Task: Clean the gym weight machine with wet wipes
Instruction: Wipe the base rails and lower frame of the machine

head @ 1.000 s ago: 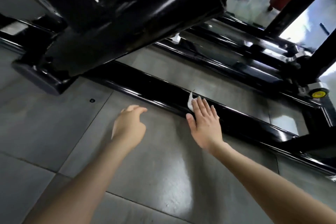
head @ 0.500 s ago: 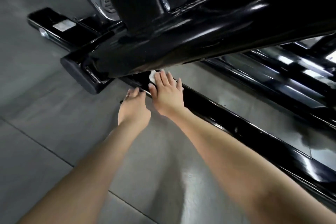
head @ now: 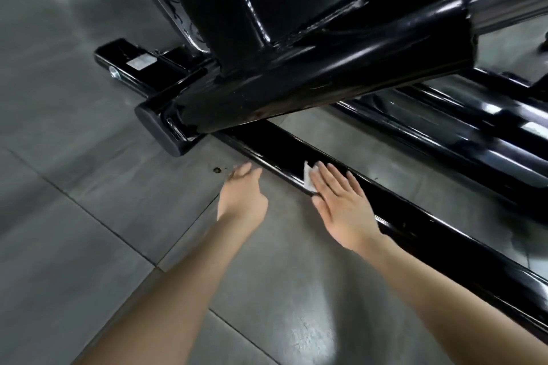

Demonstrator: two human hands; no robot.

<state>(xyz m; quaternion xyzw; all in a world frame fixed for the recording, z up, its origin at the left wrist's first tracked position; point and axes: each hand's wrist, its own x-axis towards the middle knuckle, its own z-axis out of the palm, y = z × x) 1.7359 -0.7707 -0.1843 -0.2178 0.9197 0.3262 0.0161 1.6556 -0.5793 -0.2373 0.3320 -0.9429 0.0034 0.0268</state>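
A glossy black base rail (head: 439,234) of the weight machine runs along the floor from the upper middle to the lower right. My right hand (head: 341,204) lies flat on this rail and presses a white wet wipe (head: 309,178) against it; only the wipe's left edge shows past my fingers. My left hand (head: 241,197) hovers just over the floor beside the rail, fingers loosely curled, holding nothing. A thick black frame beam (head: 296,68) hangs over the rail's far end.
The floor (head: 89,216) is grey tile with dark grout lines and a small dark spot (head: 217,170) near my left fingers. A capped beam end (head: 154,130) sticks out at left. More black and chrome rails (head: 474,139) lie at the right.
My right hand slid the wipe up the rail toward the beam, then back down to the right. My left hand stayed beside it. The camera view shifted.
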